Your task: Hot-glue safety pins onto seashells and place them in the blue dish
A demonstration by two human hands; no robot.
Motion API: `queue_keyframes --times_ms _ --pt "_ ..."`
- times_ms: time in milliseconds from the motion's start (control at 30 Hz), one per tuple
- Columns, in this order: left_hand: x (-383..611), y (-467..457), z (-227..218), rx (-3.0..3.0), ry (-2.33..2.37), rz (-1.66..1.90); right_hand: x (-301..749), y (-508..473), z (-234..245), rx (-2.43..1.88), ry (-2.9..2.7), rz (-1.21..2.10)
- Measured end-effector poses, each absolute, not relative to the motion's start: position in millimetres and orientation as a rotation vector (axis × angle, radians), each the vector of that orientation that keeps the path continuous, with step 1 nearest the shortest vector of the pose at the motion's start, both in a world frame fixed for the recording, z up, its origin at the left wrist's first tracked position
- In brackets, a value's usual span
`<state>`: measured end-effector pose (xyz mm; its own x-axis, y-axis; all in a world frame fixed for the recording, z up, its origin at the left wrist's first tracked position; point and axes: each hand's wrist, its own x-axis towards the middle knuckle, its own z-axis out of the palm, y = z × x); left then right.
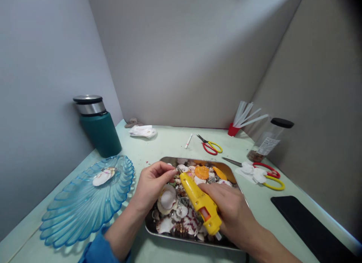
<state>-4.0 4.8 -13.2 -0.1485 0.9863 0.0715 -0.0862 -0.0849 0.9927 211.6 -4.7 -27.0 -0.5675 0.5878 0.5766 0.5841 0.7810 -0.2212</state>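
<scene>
My right hand [230, 206] is wrapped round a yellow hot glue gun [198, 197], its nozzle pointing up and left. A clear glue stick end pokes out of its back. My left hand [154, 184] pinches something small right at the nozzle tip; I cannot make out what it is. Both hands are above a metal tray [195, 239] full of assorted seashells [166, 199], white, speckled and orange. To the left, a blue shell-shaped glass plate [82, 210] bears a pale scallop shell [104, 176].
A green bottle [102, 133] stands behind the plate. Farther back lie a white packet [143, 131], a white stick [188, 141] and small scissors [210, 145]. On the right are a red cup [233, 130] of glue sticks, a clear jar [264, 144], larger scissors [266, 170] and a black phone-like slab [308, 225].
</scene>
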Motion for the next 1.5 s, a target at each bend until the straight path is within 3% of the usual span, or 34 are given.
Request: queue_keyframes --times_ms 1200,1500 --pt "-4 6 -12 1.030 1.216 1.452 215 -3 -25 -0.878 -2.312 0.020" --pt "-10 10 -21 1.010 1.124 1.531 246 4 -17 -1.349 -2.448 -0.034"
